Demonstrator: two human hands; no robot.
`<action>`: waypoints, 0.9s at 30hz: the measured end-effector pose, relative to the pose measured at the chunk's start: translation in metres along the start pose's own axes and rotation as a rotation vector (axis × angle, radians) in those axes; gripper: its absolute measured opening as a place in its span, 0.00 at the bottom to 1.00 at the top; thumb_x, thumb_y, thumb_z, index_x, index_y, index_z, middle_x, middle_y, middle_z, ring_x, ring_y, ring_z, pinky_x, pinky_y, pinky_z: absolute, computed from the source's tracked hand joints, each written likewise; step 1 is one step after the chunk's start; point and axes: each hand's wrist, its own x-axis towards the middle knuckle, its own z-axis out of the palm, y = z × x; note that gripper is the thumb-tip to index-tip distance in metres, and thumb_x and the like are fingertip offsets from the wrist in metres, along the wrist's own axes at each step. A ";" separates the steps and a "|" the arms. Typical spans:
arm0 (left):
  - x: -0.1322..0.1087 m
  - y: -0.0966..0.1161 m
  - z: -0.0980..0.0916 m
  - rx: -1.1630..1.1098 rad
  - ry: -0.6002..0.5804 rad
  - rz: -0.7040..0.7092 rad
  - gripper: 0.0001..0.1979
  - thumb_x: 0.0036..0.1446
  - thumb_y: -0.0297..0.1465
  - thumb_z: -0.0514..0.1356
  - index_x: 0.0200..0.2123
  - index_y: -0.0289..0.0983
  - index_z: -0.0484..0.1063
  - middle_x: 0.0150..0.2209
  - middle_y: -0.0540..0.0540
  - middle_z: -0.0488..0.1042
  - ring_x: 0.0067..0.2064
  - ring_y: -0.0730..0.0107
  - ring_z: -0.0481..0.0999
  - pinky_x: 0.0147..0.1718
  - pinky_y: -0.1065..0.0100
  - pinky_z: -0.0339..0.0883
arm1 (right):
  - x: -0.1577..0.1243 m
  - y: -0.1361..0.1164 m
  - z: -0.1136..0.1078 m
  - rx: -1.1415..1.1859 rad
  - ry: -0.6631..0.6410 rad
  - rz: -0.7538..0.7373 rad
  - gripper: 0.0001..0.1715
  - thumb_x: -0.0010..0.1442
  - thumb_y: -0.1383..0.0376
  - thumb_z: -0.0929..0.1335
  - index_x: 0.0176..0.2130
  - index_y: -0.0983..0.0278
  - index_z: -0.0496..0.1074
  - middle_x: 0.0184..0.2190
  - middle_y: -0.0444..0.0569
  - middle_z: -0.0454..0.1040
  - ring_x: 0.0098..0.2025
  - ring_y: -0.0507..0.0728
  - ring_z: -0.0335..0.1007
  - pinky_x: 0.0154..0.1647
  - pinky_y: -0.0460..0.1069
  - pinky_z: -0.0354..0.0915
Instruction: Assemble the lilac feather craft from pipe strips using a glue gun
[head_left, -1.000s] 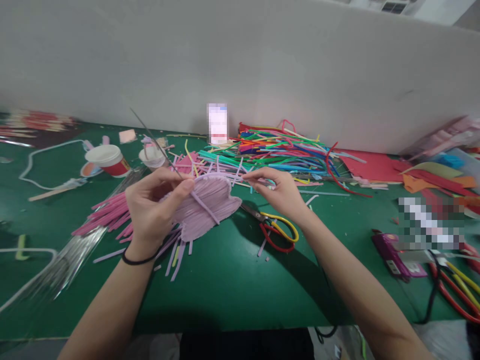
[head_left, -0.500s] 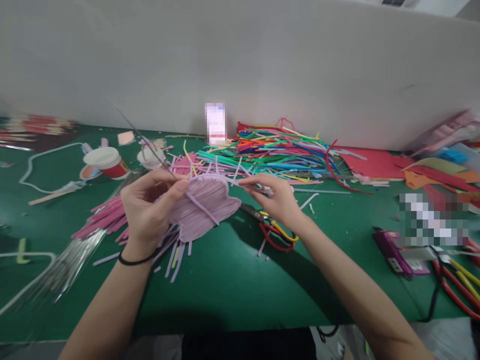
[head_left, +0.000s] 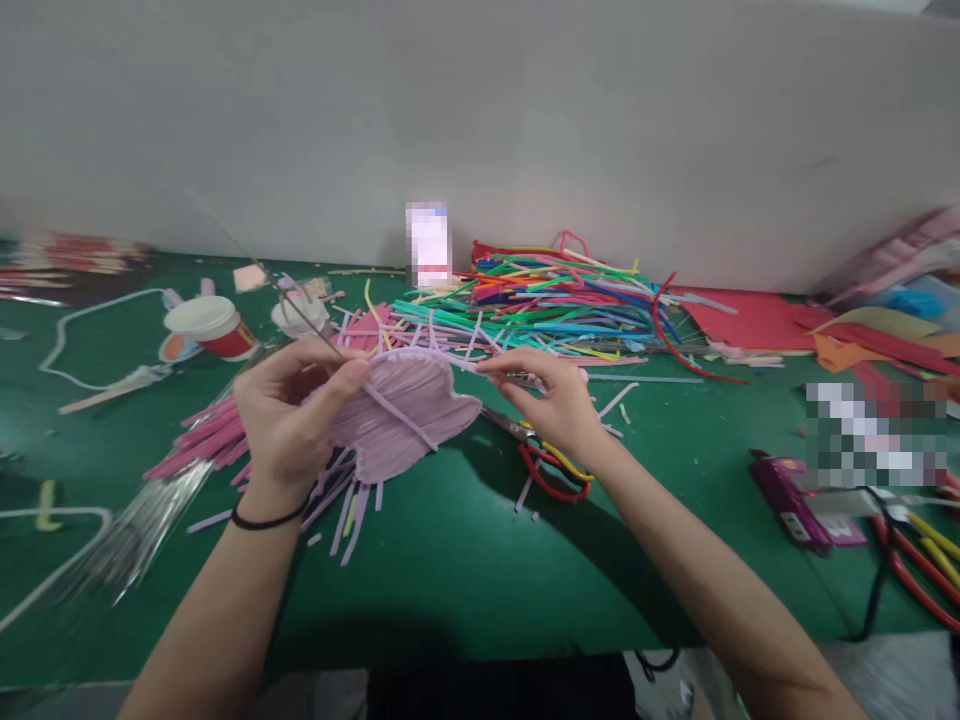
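A flat lilac petal shape made of pipe cleaners [head_left: 405, 415], with a wavy edge, hangs above the table. My left hand [head_left: 292, 420] pinches its upper left side between thumb and fingers. A thin wire [head_left: 304, 312] sticks up and leftward from that grip. Along the petal's top edge runs a lilac pipe cleaner [head_left: 457, 361]; my right hand [head_left: 551, 395] pinches its right end with the fingertips. Red-and-yellow-handled scissors [head_left: 551, 470] lie on the table below my right hand, their blades partly behind the petal.
Many coloured pipe cleaners [head_left: 555, 290] are heaped at the back, near a propped phone [head_left: 429, 245]. Paper cups [head_left: 214, 325], pink pipe cleaners [head_left: 202, 440] and silvery wires [head_left: 161, 520] lie left. Red sheets [head_left: 742, 325], a purple box [head_left: 795, 500] and more red-and-yellow handles [head_left: 926, 570] are right.
My left hand has shifted slightly left, and the wire leans a little further left with it. My right hand keeps its pinch almost in place. The view has moved slightly.
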 end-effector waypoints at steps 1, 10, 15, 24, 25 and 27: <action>0.000 0.000 0.000 0.004 -0.002 -0.001 0.05 0.45 0.24 0.71 0.27 0.39 0.81 0.25 0.52 0.78 0.25 0.77 0.70 0.24 0.73 0.61 | 0.000 0.001 0.001 0.000 0.001 -0.011 0.14 0.62 0.72 0.67 0.42 0.59 0.80 0.40 0.46 0.82 0.42 0.54 0.77 0.46 0.50 0.71; 0.001 -0.002 -0.003 0.027 -0.015 -0.027 0.05 0.47 0.25 0.71 0.28 0.40 0.81 0.26 0.52 0.78 0.26 0.76 0.69 0.26 0.70 0.61 | -0.003 0.003 0.006 0.000 0.006 -0.042 0.17 0.61 0.74 0.66 0.43 0.58 0.79 0.41 0.45 0.82 0.43 0.53 0.78 0.47 0.50 0.72; 0.005 0.010 -0.005 0.026 -0.112 -0.057 0.07 0.50 0.25 0.70 0.33 0.41 0.82 0.32 0.51 0.78 0.33 0.73 0.72 0.34 0.69 0.65 | -0.004 -0.001 0.009 -0.022 0.018 -0.043 0.17 0.59 0.74 0.67 0.43 0.59 0.79 0.41 0.46 0.82 0.44 0.55 0.78 0.47 0.51 0.72; 0.020 0.034 -0.005 0.238 -0.331 -0.104 0.08 0.50 0.30 0.72 0.36 0.44 0.83 0.37 0.50 0.82 0.42 0.67 0.77 0.42 0.65 0.69 | -0.003 -0.006 0.008 -0.052 -0.002 -0.102 0.18 0.60 0.75 0.66 0.44 0.59 0.79 0.41 0.46 0.83 0.44 0.54 0.78 0.48 0.50 0.71; 0.021 0.035 -0.004 0.230 -0.330 -0.092 0.08 0.50 0.29 0.72 0.36 0.44 0.83 0.36 0.50 0.82 0.42 0.67 0.77 0.42 0.64 0.69 | -0.003 -0.006 0.008 -0.050 -0.004 -0.106 0.18 0.60 0.76 0.66 0.44 0.59 0.79 0.41 0.46 0.82 0.44 0.54 0.78 0.47 0.50 0.71; 0.022 0.035 -0.003 0.199 -0.324 -0.066 0.08 0.50 0.27 0.72 0.35 0.45 0.83 0.35 0.50 0.82 0.41 0.67 0.77 0.41 0.63 0.69 | -0.003 -0.005 0.007 -0.047 -0.006 -0.109 0.18 0.60 0.76 0.66 0.45 0.59 0.79 0.41 0.46 0.82 0.44 0.53 0.78 0.47 0.49 0.70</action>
